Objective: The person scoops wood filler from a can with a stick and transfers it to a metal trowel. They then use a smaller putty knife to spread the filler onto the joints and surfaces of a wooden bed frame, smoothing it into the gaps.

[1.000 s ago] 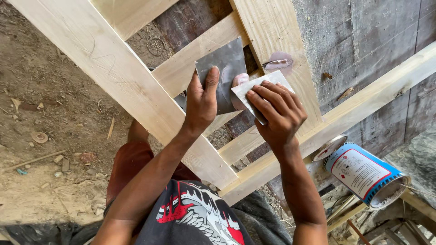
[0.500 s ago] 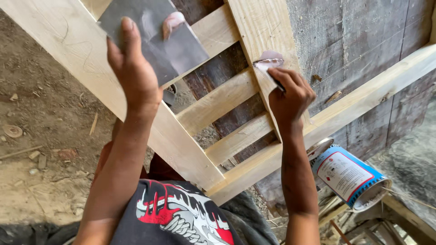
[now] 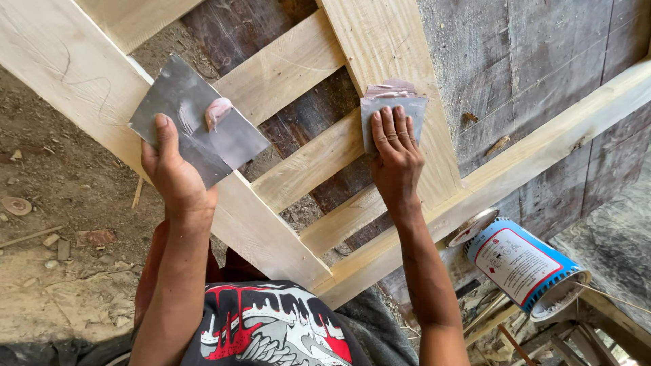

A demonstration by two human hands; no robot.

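Your right hand [image 3: 397, 159] has shifted from fingertip contact to lying flat, fingers together, pressing a small scraper [image 3: 393, 108] against the upright board [image 3: 386, 54] at twelve o'clock. Your left hand [image 3: 173, 176] now steadies, pinching the grey plate [image 3: 183, 108] of pink putty [image 3: 217, 112] at ten o'clock.

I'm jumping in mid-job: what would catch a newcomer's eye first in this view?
First, the right hand pressing a small grey scraper, edged with pinkish putty, flat against a pale plank of the wooden frame at centre. Next, the left hand at left, gripping a grey metal sheet that carries a dab of the same putty. At lower right, an open blue-and-white can lies tilted.
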